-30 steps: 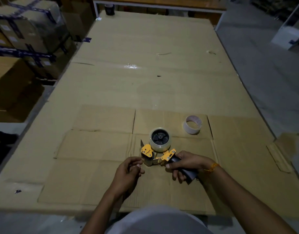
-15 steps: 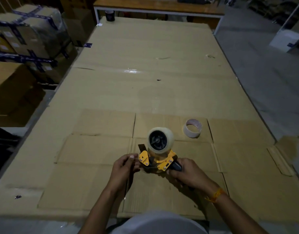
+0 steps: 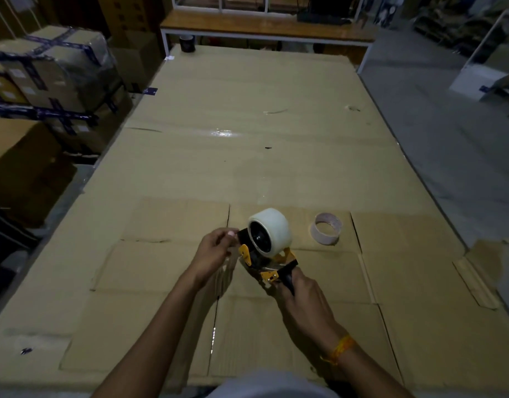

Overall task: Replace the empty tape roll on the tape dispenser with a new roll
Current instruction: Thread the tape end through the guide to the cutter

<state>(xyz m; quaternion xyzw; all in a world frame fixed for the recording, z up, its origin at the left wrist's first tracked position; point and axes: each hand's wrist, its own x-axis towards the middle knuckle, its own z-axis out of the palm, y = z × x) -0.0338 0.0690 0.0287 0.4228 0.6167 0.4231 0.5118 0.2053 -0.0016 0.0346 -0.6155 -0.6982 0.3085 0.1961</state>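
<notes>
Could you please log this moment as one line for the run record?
right hand: grips dispenser handle | left hand: at its front | new roll: mounted | empty core: on cardboard

The right hand (image 3: 300,294) hides most of the tape dispenser (image 3: 266,264) handle; beside the dispenser, the left hand's (image 3: 214,254) fingertips are blurred.

The empty tape core (image 3: 326,232) lies on the cardboard-covered table (image 3: 247,156), right of the tape dispenser (image 3: 266,248).

Both hands on loaded tape dispenser (image 3: 264,254)
</notes>
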